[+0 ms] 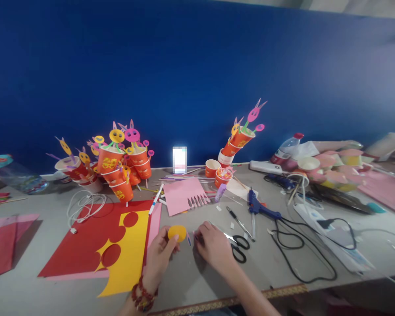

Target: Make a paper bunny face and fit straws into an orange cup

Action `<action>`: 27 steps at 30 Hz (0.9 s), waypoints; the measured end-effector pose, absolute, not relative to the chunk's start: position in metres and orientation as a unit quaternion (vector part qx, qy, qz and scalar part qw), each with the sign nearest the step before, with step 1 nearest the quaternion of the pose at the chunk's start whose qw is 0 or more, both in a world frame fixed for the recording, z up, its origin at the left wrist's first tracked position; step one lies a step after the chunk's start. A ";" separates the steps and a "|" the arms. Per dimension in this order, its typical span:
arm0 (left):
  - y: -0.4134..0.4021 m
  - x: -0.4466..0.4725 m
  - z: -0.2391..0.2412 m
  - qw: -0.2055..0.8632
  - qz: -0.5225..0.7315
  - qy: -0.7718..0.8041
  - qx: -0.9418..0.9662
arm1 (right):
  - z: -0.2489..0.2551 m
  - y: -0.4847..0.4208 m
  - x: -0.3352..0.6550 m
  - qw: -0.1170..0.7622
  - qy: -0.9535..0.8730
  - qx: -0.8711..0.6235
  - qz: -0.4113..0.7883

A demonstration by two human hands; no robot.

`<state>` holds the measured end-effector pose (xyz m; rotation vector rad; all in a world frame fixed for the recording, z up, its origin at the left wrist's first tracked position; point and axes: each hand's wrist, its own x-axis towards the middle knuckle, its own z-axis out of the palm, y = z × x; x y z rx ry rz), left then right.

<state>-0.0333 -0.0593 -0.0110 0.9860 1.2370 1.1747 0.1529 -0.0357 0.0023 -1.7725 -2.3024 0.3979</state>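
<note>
My left hand [158, 259] pinches a round yellow paper disc [177, 233] just above the grey table [191, 281]; a red bead bracelet sits on that wrist. Close to the right of the disc, my right hand [213, 245] rests on the table with its fingers curled, and a small dark tip shows at its fingertips. What it holds is too small to name. Black-handled scissors [239, 248] lie right beside that hand.
Yellow paper with round holes [128, 259] lies on a red sheet [75, 250] at the left. A blue glue gun [258, 207] with black cord, pink cut paper [184, 195], orange paper cups with paper figures [118, 169], a white cable [85, 204] and a bottle [288, 147] crowd the table.
</note>
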 end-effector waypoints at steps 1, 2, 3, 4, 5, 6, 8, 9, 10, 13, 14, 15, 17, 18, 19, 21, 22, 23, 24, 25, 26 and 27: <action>-0.060 -0.033 -0.010 0.548 0.498 0.522 0.423 | 0.003 -0.034 0.152 0.103 -0.780 -0.602 0.137; -0.060 -0.033 -0.010 0.542 0.499 0.521 0.430 | 0.003 -0.033 0.151 0.104 -0.778 -0.603 0.139; -0.061 -0.033 -0.008 0.537 0.499 0.521 0.437 | 0.003 -0.032 0.149 0.105 -0.777 -0.603 0.143; -0.061 -0.033 -0.007 0.532 0.498 0.520 0.444 | 0.003 -0.032 0.148 0.108 -0.776 -0.604 0.148; -0.061 -0.033 -0.005 0.530 0.498 0.519 0.450 | 0.002 -0.032 0.147 0.112 -0.774 -0.604 0.154; -0.061 -0.032 -0.004 0.528 0.498 0.516 0.455 | 0.002 -0.032 0.147 0.118 -0.771 -0.604 0.160; -0.060 -0.032 -0.001 0.527 0.501 0.508 0.461 | 0.000 -0.031 0.149 0.135 -0.765 -0.604 0.178; -0.060 -0.032 -0.001 0.527 0.502 0.505 0.463 | 0.000 -0.030 0.152 0.145 -0.761 -0.603 0.189; -0.060 -0.032 0.000 0.526 0.504 0.504 0.464 | -0.001 -0.029 0.155 0.156 -0.757 -0.601 0.201; -0.059 -0.032 0.001 0.530 0.502 0.503 0.462 | 0.001 -0.029 0.164 0.194 -0.741 -0.594 0.245; -0.059 -0.031 0.001 0.535 0.500 0.501 0.461 | 0.003 -0.031 0.166 0.203 -0.737 -0.591 0.258; -0.059 -0.030 0.001 0.540 0.499 0.500 0.459 | 0.006 -0.033 0.166 0.220 -0.731 -0.584 0.275; -0.060 -0.027 0.001 0.553 0.495 0.494 0.453 | 0.014 -0.041 0.163 0.291 -0.718 -0.541 0.327; -0.060 -0.025 0.001 0.556 0.498 0.492 0.448 | 0.018 -0.045 0.159 0.352 -0.704 -0.498 0.363; -0.060 -0.023 0.002 0.555 0.504 0.491 0.443 | 0.022 -0.050 0.154 0.415 -0.689 -0.443 0.396; -0.061 -0.020 0.005 0.544 0.526 0.486 0.437 | 0.029 -0.057 0.144 0.485 -0.675 -0.362 0.422; -0.062 -0.019 0.007 0.537 0.536 0.482 0.438 | 0.030 -0.060 0.140 0.504 -0.668 -0.346 0.424; -0.064 -0.018 0.011 0.533 0.543 0.475 0.442 | 0.031 -0.062 0.137 0.516 -0.661 -0.341 0.425; -0.065 -0.018 0.014 0.534 0.543 0.466 0.451 | 0.030 -0.063 0.135 0.526 -0.650 -0.341 0.429; -0.068 -0.018 0.017 0.536 0.541 0.456 0.461 | 0.029 -0.064 0.134 0.534 -0.638 -0.341 0.437; -0.070 -0.019 0.020 0.538 0.536 0.447 0.472 | 0.027 -0.064 0.134 0.542 -0.625 -0.337 0.450; -0.072 -0.020 0.023 0.539 0.533 0.441 0.480 | 0.024 -0.064 0.135 0.549 -0.608 -0.331 0.468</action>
